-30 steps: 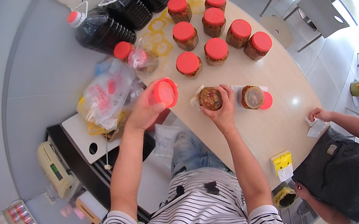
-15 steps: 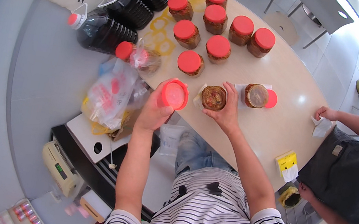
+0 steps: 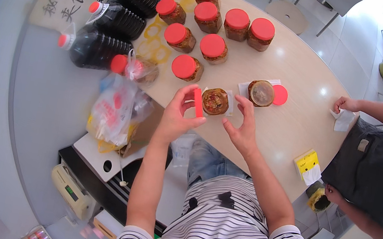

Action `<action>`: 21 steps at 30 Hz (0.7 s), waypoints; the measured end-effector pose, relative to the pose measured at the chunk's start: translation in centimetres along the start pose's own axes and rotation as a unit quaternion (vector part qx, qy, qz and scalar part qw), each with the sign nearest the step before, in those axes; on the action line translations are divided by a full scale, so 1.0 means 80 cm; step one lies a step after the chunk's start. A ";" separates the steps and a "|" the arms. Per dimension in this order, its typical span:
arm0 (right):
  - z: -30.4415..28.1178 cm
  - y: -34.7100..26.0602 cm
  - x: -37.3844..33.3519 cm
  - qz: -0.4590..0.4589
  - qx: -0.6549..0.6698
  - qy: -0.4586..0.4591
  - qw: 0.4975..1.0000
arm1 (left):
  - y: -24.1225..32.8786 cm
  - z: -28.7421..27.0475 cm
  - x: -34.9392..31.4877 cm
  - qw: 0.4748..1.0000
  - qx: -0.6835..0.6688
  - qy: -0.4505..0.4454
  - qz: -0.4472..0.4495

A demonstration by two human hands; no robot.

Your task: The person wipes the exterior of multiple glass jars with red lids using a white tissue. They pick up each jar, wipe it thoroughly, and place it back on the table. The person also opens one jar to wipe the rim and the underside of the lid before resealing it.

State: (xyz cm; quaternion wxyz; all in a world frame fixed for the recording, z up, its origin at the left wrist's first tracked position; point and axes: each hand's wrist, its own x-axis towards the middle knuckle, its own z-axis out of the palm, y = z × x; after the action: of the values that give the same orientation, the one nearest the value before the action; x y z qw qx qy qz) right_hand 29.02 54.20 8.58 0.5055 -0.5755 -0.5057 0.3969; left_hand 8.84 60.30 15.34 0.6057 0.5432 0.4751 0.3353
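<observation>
Lid [image 3: 198, 102] turned edge-up since earlier | left hand [image 3: 176, 117] pinches it | right hand [image 3: 240, 131] open

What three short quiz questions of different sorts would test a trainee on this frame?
1. True or false: the left hand holds a red lid on edge beside the open jar.
2. Multiple choice: the right hand is A) gripping the open jar, B) open beside it, holding nothing, C) resting on the yellow box.
3. Fill in: the second uncapped jar has its red lid lying on the ____ beside it.

Key: 1 true; 2 B; 3 table.
</observation>
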 end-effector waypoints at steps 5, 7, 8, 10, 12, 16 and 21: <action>-0.003 -0.015 0.003 0.031 0.049 0.006 0.998 | 0.012 0.033 0.010 0.941 0.333 0.021 0.060; -0.002 -0.018 0.007 0.069 0.086 -0.006 0.994 | 0.005 0.042 0.012 0.896 0.435 0.030 0.089; -0.001 -0.020 0.009 0.088 0.105 -0.012 0.991 | 0.004 0.045 0.012 0.896 0.434 0.034 0.093; 0.004 -0.025 0.010 0.066 0.093 0.060 0.992 | 0.006 0.048 0.017 0.895 0.433 0.041 0.105; 0.003 -0.031 0.012 -0.001 0.014 0.084 0.996 | 0.001 0.051 0.021 0.889 0.439 0.042 0.123; 0.000 -0.040 0.016 -0.115 -0.173 0.016 0.978 | -0.013 0.056 0.024 0.876 0.461 0.043 0.137; 0.003 -0.051 0.020 -0.137 -0.210 0.038 0.967 | -0.013 0.058 0.026 0.878 0.455 0.071 0.127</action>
State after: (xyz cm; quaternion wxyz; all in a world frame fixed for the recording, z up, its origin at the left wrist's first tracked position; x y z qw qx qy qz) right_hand 28.32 55.74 12.67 0.4415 -0.6084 -0.6326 0.1863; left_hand 13.77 60.42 13.72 0.2085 0.7893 0.5439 0.1941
